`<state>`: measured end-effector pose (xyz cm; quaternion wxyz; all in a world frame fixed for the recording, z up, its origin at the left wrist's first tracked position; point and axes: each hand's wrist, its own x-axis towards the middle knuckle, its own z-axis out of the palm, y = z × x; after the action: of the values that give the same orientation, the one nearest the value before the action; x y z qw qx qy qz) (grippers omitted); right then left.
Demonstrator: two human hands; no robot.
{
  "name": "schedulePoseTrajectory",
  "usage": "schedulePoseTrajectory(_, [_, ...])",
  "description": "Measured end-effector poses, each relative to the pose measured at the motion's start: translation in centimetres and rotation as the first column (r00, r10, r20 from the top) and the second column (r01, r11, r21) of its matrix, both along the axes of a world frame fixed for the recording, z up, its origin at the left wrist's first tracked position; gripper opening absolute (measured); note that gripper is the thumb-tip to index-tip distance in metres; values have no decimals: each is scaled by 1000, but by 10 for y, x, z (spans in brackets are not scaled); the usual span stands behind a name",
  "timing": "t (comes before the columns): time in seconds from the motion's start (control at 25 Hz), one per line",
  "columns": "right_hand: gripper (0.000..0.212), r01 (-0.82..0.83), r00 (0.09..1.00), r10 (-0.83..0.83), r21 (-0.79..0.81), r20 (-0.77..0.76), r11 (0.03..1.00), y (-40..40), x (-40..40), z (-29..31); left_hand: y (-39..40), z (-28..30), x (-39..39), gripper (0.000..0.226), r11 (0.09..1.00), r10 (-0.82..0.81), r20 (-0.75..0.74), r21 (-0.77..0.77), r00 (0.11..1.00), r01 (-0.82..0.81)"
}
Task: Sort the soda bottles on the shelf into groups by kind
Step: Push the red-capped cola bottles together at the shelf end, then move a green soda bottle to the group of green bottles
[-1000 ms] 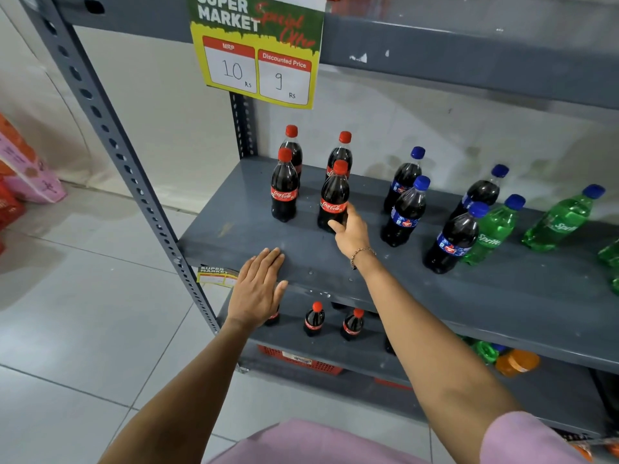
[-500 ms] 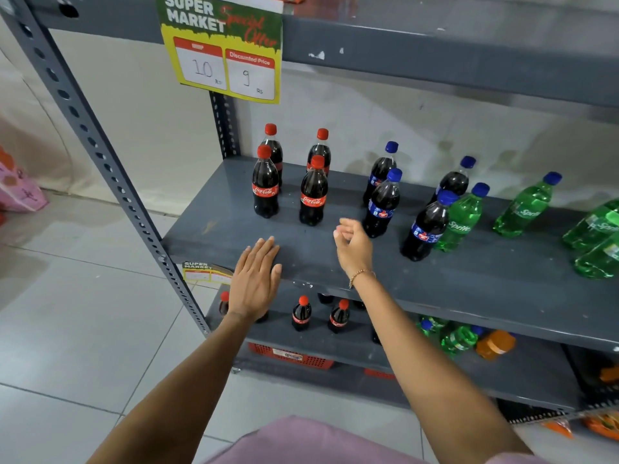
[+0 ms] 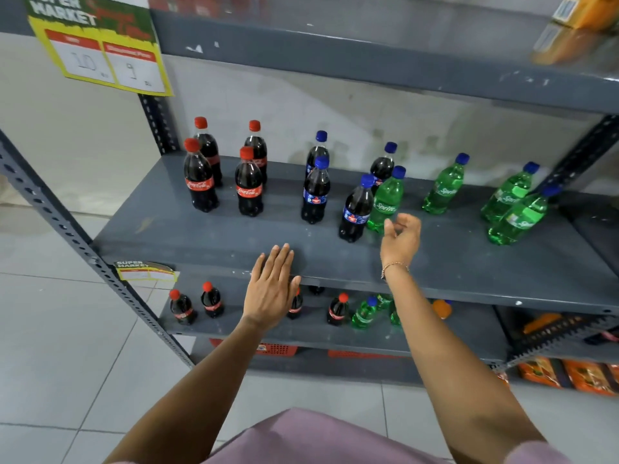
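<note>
On the grey shelf (image 3: pixel 234 242) several red-capped cola bottles (image 3: pixel 248 184) stand grouped at the left. Several blue-capped dark cola bottles (image 3: pixel 315 192) stand in the middle. One green Sprite bottle (image 3: pixel 387 200) stands among them, right beside the nearest blue-capped bottle (image 3: pixel 356 211). More Sprite bottles (image 3: pixel 443 187) stand further right. My left hand (image 3: pixel 273 286) lies flat and open on the shelf's front edge. My right hand (image 3: pixel 402 239) hovers with loosely curled fingers just in front of the near Sprite bottle, holding nothing.
A price sign (image 3: pixel 100 45) hangs from the upper shelf (image 3: pixel 368 58). The lower shelf (image 3: pixel 301 333) holds red-capped cola bottles (image 3: pixel 211 299), a green bottle (image 3: pixel 365 313) and an orange one (image 3: pixel 442 308). A slotted steel upright (image 3: pixel 83 252) runs at the left. Orange packets (image 3: pixel 569 376) lie low at the right.
My right hand left the front red-capped cola bottle and moved right along the shelf to the near Sprite bottle. My view shifted right. My left hand stayed on the shelf edge.
</note>
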<state>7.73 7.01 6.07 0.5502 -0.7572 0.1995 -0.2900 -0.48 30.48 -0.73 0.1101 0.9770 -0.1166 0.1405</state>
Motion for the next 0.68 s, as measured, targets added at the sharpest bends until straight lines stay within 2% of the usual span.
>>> schedulePoseTrajectory(0.08, [30, -67, 997, 67, -10, -49, 998, -13, 8, 4, -5, 0, -1, 57, 999, 35, -29, 8, 999, -35])
schedulePoseTrajectory(0.28, [72, -249, 942, 233, -35, -243, 968, -25, 25, 2, -6, 5, -3, 68, 998, 63, -52, 11, 997, -62])
schedulePoseTrajectory(0.52, [53, -288, 937, 287, 24, -200, 957, -28, 36, -1, -13, 10, -5, 73, 994, 103, -47, -23, 994, -104])
schedulePoseTrajectory(0.68, [53, -301, 938, 305, 52, -166, 952, -34, 30, 0, -20, 10, -4, 72, 987, 151, -65, -39, 986, -154])
